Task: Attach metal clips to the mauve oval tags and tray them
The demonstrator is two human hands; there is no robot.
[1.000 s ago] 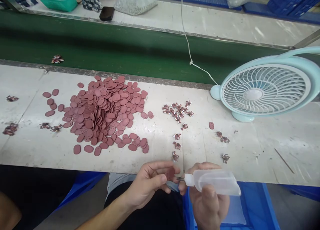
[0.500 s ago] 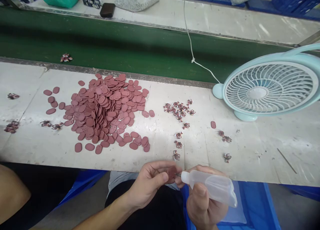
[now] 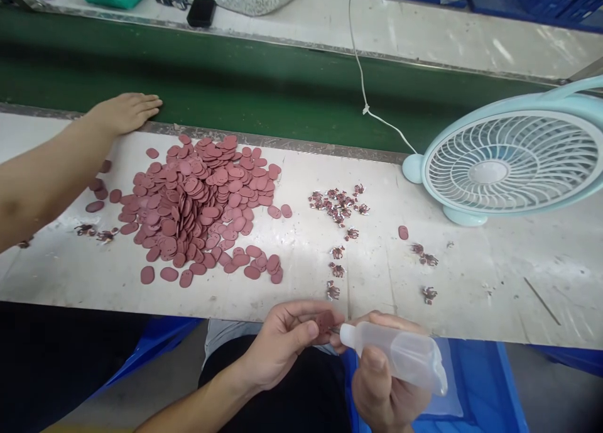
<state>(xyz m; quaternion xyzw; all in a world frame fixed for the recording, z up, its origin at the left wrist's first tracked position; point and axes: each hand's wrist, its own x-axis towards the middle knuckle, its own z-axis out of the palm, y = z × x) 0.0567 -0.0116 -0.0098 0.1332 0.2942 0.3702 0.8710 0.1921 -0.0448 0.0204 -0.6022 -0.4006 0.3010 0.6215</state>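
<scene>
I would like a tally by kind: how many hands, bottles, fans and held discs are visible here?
Wearer's hands, left hand and right hand: 2
Co-worker's hand: 1
Squeeze bottle: 1
Light-blue fan: 1
Held oval disc: 1
Total: 6

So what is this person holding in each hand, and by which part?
Left hand: a reddish oval disc, held at its edge. Right hand: a translucent bottle, gripped around its body.

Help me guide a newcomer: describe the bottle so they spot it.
Find the light blue fan. Below and left of it, the right hand holds the bottle: translucent with a thin tip, unlike the reddish oval disc in the left hand.
</scene>
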